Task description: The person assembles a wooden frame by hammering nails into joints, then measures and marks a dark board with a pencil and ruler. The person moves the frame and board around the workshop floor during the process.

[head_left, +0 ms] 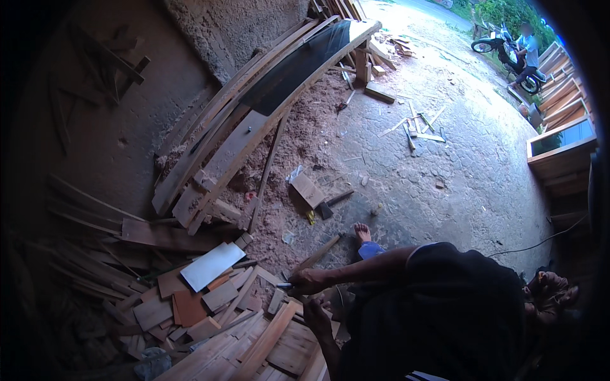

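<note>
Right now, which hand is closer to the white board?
Left. The left hand lies a little to the right of the white board; the right hand sits lower, farther off.

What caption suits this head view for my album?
Two bare hands, left hand and right hand, work over a pile of cut brown wooden boards.

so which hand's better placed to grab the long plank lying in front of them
Left, probably: the left hand is beside the long plank, while the right hand is farther off and seems closed on a small tool.
</note>
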`<action>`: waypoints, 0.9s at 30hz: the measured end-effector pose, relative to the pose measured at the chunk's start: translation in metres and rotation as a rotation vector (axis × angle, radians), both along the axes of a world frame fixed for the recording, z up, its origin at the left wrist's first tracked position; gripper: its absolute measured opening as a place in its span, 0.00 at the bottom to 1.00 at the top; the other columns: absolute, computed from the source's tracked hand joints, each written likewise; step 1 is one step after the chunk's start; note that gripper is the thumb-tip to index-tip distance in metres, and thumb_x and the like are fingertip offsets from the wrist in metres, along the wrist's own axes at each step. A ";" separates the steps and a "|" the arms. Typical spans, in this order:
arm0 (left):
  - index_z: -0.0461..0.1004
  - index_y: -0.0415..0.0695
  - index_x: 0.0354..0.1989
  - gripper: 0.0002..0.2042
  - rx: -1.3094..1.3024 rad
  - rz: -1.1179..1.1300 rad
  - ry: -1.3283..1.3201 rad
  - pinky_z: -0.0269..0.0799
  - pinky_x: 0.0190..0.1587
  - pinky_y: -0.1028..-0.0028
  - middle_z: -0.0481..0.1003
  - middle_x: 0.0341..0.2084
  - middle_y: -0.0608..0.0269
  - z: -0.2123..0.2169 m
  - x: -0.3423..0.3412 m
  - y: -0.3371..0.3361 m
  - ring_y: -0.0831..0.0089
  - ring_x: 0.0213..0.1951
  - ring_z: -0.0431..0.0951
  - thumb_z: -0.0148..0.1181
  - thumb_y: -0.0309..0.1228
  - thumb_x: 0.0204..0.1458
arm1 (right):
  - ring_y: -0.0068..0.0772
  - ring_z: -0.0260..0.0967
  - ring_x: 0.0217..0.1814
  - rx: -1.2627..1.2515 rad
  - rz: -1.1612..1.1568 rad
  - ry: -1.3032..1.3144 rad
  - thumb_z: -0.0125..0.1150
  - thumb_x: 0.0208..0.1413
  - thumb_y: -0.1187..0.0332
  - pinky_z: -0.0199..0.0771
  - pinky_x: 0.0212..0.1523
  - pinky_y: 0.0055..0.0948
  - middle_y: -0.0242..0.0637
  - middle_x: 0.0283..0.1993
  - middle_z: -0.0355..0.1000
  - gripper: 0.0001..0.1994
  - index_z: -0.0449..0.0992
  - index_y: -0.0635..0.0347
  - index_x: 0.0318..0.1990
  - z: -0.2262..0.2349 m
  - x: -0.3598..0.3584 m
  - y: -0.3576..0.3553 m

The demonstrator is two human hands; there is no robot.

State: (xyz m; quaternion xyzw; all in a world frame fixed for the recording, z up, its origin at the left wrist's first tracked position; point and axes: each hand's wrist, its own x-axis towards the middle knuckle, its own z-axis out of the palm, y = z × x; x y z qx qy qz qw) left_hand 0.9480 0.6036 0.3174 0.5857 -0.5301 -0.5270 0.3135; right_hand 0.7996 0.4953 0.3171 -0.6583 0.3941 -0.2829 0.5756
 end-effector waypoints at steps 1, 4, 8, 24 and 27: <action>0.72 0.32 0.54 0.22 -0.008 -0.002 0.018 0.79 0.37 0.68 0.81 0.42 0.50 0.003 -0.022 -0.016 0.66 0.32 0.85 0.43 0.41 0.69 | 0.26 0.71 0.34 0.010 -0.018 -0.069 0.60 0.64 0.55 0.71 0.35 0.37 0.40 0.30 0.75 0.17 0.77 0.63 0.41 0.005 -0.025 -0.010; 0.70 0.35 0.58 0.23 0.178 0.068 0.249 0.79 0.36 0.70 0.80 0.46 0.51 0.014 -0.088 -0.063 0.67 0.35 0.84 0.42 0.43 0.70 | 0.21 0.70 0.35 0.287 -0.048 -0.149 0.61 0.64 0.57 0.72 0.35 0.33 0.32 0.32 0.75 0.15 0.77 0.62 0.43 0.014 -0.093 -0.040; 0.75 0.39 0.53 0.21 0.135 0.003 0.304 0.75 0.33 0.73 0.80 0.42 0.57 0.015 -0.176 -0.125 0.70 0.37 0.81 0.50 0.46 0.68 | 0.22 0.71 0.37 0.322 -0.123 -0.061 0.60 0.64 0.59 0.73 0.37 0.35 0.33 0.33 0.75 0.14 0.77 0.63 0.45 0.017 -0.188 -0.091; 0.78 0.46 0.34 0.10 0.196 -0.156 0.532 0.68 0.25 0.80 0.77 0.25 0.71 -0.004 -0.432 -0.382 0.84 0.24 0.73 0.59 0.39 0.64 | 0.23 0.73 0.40 0.288 -0.665 -0.062 0.62 0.64 0.65 0.74 0.43 0.29 0.34 0.36 0.78 0.11 0.78 0.65 0.41 0.048 -0.443 -0.201; 0.78 0.47 0.35 0.09 0.256 -0.180 0.419 0.67 0.25 0.81 0.77 0.25 0.74 -0.015 -0.466 -0.429 0.87 0.25 0.73 0.59 0.38 0.65 | 0.24 0.74 0.40 0.278 -0.735 0.008 0.63 0.63 0.65 0.74 0.43 0.29 0.35 0.37 0.79 0.10 0.79 0.65 0.42 0.043 -0.469 -0.237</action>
